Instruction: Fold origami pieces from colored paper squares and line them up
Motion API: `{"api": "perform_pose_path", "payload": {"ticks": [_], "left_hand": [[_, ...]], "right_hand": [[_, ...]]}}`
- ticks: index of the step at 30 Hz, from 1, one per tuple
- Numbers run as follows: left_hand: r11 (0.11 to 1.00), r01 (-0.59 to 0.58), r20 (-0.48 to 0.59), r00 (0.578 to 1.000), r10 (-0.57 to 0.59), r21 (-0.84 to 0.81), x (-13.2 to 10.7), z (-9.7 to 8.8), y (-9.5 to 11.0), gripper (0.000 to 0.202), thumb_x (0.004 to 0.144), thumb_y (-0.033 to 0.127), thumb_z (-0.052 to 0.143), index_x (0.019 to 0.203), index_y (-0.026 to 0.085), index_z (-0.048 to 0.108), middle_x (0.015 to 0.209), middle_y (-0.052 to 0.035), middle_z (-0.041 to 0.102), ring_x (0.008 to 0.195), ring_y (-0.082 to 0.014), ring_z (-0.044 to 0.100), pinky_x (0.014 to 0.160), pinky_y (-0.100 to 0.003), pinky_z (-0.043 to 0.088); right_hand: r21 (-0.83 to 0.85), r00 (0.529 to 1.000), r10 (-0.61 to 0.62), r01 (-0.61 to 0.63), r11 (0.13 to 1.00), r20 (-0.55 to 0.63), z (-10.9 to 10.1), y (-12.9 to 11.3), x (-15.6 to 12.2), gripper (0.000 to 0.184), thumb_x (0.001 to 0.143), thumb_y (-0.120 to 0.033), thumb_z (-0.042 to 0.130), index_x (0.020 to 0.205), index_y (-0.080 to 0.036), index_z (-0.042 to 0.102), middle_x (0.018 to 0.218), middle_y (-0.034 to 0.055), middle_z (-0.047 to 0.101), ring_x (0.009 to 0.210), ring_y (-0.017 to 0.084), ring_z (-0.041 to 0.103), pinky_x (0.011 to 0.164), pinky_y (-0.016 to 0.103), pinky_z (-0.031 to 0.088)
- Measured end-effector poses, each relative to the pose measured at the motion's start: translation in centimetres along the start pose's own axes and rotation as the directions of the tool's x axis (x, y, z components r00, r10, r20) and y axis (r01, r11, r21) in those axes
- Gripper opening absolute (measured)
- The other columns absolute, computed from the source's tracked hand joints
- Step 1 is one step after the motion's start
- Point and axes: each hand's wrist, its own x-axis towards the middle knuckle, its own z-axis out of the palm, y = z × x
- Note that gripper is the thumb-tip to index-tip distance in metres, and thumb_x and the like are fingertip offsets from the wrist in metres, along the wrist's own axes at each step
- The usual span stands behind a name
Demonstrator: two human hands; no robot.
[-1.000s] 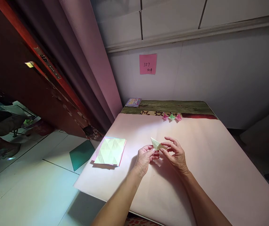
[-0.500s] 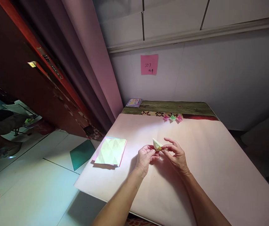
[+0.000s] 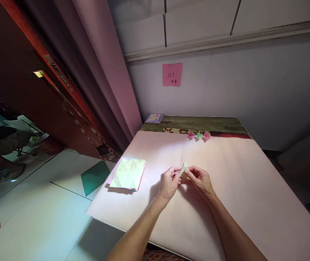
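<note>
A small pale yellow-green folded paper piece (image 3: 184, 167) is held between my two hands above the pink-white table cover, one pointed corner standing up. My left hand (image 3: 169, 182) pinches its left side with closed fingers. On the right side, my right hand (image 3: 200, 179) grips it, thumb pressed on the front face. Fingers hide the lower part of the piece. Left of my hands lies a stack of square paper sheets (image 3: 128, 174); the pale yellow-green top sheet has triangular creases.
Three small folded paper pieces, a pink one (image 3: 191, 135), a green one (image 3: 198, 135) and another pink one (image 3: 206, 136), stand near the table's back edge. A small printed stack (image 3: 154, 118) sits at the back left. A pink note (image 3: 172, 74) hangs on the wall. Someone's leg (image 3: 0, 154) shows at far left.
The folded paper has been turned and now shows a flatter triangular face. My right hand's fingers, spread earlier, have closed in on it.
</note>
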Motion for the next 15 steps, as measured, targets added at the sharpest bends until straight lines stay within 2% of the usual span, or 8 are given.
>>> {"api": "perform_pose_path", "payload": {"ticks": [3,6,8,10,15], "left_hand": [[0.953,-0.17,-0.012,0.984,0.178,0.249,-0.29,0.11,0.19,0.023,0.089,0.019,0.049,0.103,0.018,0.067,0.084,-0.004,0.071,0.076,-0.016,0.068,0.073,-0.029,0.055],[0.817,-0.32,0.055,0.94,0.336,0.479,-0.56,0.2,0.42,0.028,0.091,0.015,0.045,0.11,0.02,0.065,0.1,-0.0068,0.072,0.091,-0.0195,0.068,0.084,-0.033,0.053],[0.742,-0.356,0.118,0.928,0.354,0.568,-0.7,0.3,0.51,0.032,0.089,0.012,0.046,0.115,0.02,0.063,0.101,-0.007,0.072,0.093,-0.0208,0.067,0.085,-0.034,0.053],[0.701,-0.343,0.152,0.935,0.322,0.625,-0.81,0.44,0.55,0.037,0.086,0.009,0.048,0.119,0.02,0.06,0.099,-0.0063,0.071,0.091,-0.0213,0.067,0.083,-0.035,0.054],[0.644,-0.287,0.133,0.952,0.277,0.709,-0.84,0.86,0.45,0.062,0.084,0.006,0.048,0.144,0.02,0.04,0.114,-0.0097,0.068,0.101,-0.0227,0.066,0.088,-0.036,0.054]], "right_hand": [[0.004,0.999,0.034,-0.034,0.999,-0.005,-0.02,-0.2,-0.09,0.034,0.08,-0.05,0.068,0.074,-0.017,0.066,0.067,0.0004,0.06,0.061,0.013,0.054,0.061,0.025,0.044],[0.007,0.998,0.052,-0.052,0.999,-0.043,0.11,-0.32,-0.13,0.035,0.078,-0.051,0.069,0.072,-0.017,0.064,0.064,-0.0009,0.058,0.059,0.012,0.051,0.058,0.024,0.042],[0.006,0.996,0.064,-0.064,0.998,-0.057,0.24,-0.28,-0.13,0.036,0.078,-0.052,0.069,0.07,-0.017,0.063,0.063,-0.001,0.058,0.058,0.012,0.051,0.057,0.024,0.042],[0.009,0.995,0.075,-0.075,0.997,-0.058,0.39,-0.16,-0.15,0.038,0.078,-0.054,0.068,0.07,-0.018,0.062,0.063,-0.0002,0.059,0.058,0.013,0.052,0.057,0.025,0.043],[0.001,0.996,0.079,-0.079,0.997,-0.035,0.77,0.09,-0.25,0.038,0.078,-0.055,0.067,0.072,-0.018,0.062,0.064,0.0016,0.063,0.059,0.015,0.057,0.058,0.025,0.046]]}}
